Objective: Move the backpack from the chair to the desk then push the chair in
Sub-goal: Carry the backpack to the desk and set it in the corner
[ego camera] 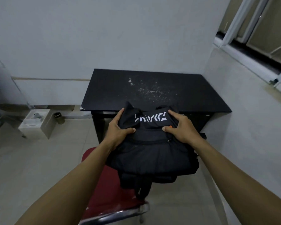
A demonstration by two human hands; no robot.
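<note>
A black backpack (152,153) with white lettering hangs in the air above the red chair seat (107,197), its far end reaching the front edge of the black desk (136,88). My left hand (118,129) grips its upper left side. My right hand (178,127) grips its upper right side, thumb beside a small orange tag. A strap dangles from the backpack's near end over the seat. The chair stands in front of the desk, pulled out, with a chrome frame at its near edge.
The desk sits in a corner, a white wall behind it and another to its right below a window (258,43). White specks mark the desktop. A white box (36,122) and a small dark can (58,117) lie on the tiled floor at left.
</note>
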